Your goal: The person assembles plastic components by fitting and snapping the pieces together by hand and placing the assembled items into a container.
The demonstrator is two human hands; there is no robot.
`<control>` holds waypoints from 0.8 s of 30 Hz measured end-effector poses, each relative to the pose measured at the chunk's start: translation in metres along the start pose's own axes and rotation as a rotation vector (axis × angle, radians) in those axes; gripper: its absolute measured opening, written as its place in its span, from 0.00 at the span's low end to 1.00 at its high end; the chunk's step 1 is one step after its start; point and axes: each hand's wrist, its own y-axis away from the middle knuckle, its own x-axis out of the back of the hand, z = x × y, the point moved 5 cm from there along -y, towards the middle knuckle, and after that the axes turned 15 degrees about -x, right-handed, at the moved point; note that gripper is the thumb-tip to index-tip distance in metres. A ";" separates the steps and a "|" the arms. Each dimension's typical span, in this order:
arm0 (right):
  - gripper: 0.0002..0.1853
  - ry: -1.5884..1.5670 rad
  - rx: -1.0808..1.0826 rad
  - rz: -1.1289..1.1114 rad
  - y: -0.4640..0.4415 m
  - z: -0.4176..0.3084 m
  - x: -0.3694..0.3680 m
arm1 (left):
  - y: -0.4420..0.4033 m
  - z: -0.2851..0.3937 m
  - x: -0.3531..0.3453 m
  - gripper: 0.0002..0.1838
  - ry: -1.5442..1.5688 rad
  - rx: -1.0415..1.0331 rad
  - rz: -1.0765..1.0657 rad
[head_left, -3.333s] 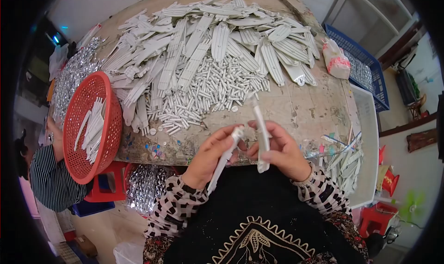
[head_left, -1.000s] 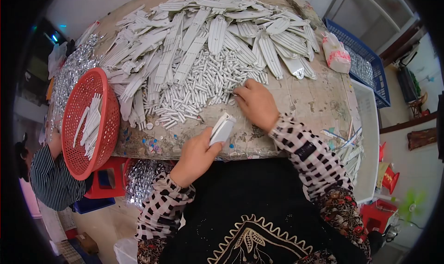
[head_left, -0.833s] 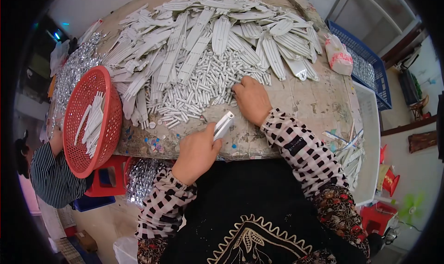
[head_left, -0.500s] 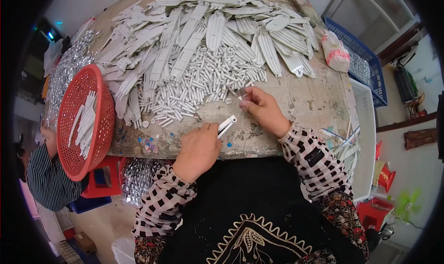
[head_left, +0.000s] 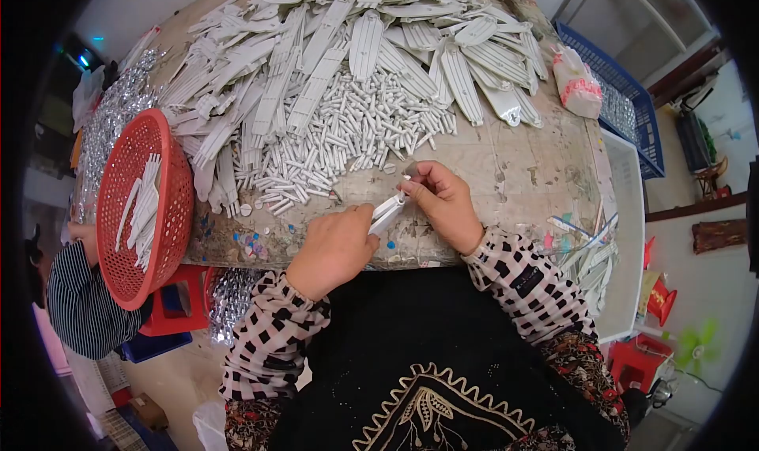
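Observation:
My left hand [head_left: 336,247] is closed around a white plastic piece [head_left: 386,214] made of narrow strips, whose holed end points up and to the right. At that end, the thumb and fingers of my right hand [head_left: 443,204] pinch a small white peg [head_left: 406,177], close to or touching the hole; which of the two I cannot tell. Just beyond my hands is a heap of small white pegs [head_left: 332,139]. Behind it lies a large pile of flat white ribbed plastic pieces [head_left: 366,46].
A red perforated basket [head_left: 172,206] with several white pieces stands tilted at the left, near a person in a striped sleeve [head_left: 87,301]. Silvery parts [head_left: 118,119] lie at the far left. On the right are a white bin [head_left: 628,285], a blue crate [head_left: 650,127] and a plastic bag [head_left: 577,87].
My right hand has moved slightly down and left, bringing its pinched fingertips to the end of the white piece. My left hand stays shut on that piece.

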 end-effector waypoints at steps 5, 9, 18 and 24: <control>0.07 0.066 0.013 0.030 0.002 -0.009 -0.001 | 0.000 -0.001 0.003 0.12 0.032 0.003 -0.031; 0.07 0.124 0.004 0.029 0.009 -0.009 -0.003 | 0.001 -0.002 0.002 0.11 0.020 -0.017 -0.069; 0.10 0.777 0.625 0.152 0.035 -0.035 -0.020 | 0.001 -0.001 0.001 0.10 0.033 -0.016 -0.055; 0.09 0.428 0.215 0.048 0.018 -0.031 -0.010 | 0.007 0.001 -0.004 0.10 -0.007 -0.022 0.000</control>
